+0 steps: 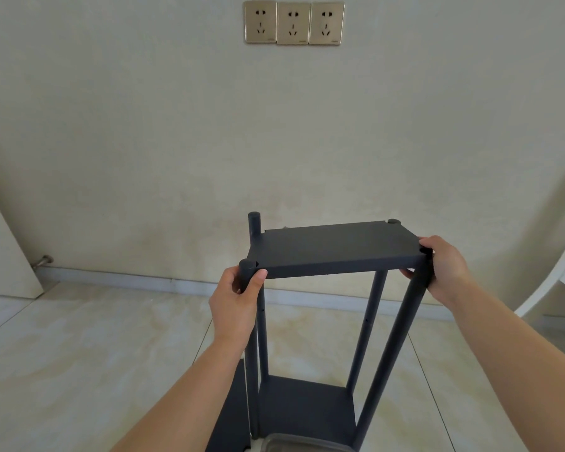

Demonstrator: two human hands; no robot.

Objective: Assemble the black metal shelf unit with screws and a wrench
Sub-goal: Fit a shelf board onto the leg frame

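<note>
**Top panel held at both near corners of the shelf frame**

On the tiled floor (79,347), close to the wall, the black shelf unit (323,321) stood upright on its four posts, with a bottom panel (307,406) already seated low between them. The top panel (333,246) lay tilted across the post heads, its left side lower than the two left post tops, which stuck up past it. The left hand (238,298) wrapped the near left post (248,272) just under its cap, thumb pressed against the panel's edge. The right hand (444,269) gripped the near right corner, fingers curled over the panel and round the post there.

The frame looked stiff and fairly light, thin metal tube and sheet, but tall and narrow, so likely to rock or twist while its joints were loose. The painted posts seemed smooth and apt to slip through a loose grip. Holding it at the corners, where panel meets post, looked the soundest choice. A spare dark panel (232,415) leaned by the unit's left foot. No screws or wrench were visible.
</note>
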